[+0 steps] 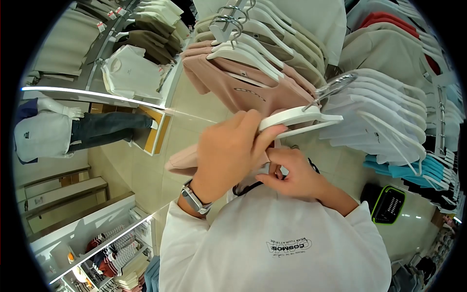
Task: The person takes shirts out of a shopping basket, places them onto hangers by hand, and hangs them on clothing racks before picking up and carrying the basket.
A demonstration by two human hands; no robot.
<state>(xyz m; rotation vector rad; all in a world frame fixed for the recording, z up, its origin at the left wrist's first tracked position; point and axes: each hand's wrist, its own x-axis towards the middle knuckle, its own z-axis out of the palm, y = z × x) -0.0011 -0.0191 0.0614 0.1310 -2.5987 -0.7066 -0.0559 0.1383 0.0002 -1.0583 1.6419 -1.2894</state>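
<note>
My left hand [228, 146], with a watch [195, 198] at the wrist, is closed around one arm of a white clothes hanger [301, 116]. The hanger's metal hook [335, 85] points up and to the right. A pink shirt [182, 160] hangs below that hand, bunched and mostly hidden behind it. Just below the hanger, my right hand [296, 173] has its fingers curled in a pinch at the pink cloth near my chest. Directly ahead, more pink shirts [233, 87] hang on white hangers from a metal rail [226, 29].
White shirts [352, 119] hang at the right, with blue ones [404, 170] below. A black and green basket [386, 204] stands on the floor. On the left are a dressed mannequin [44, 131] and a shelf edge [92, 92]. Folded striped clothes [116, 253] lie at lower left.
</note>
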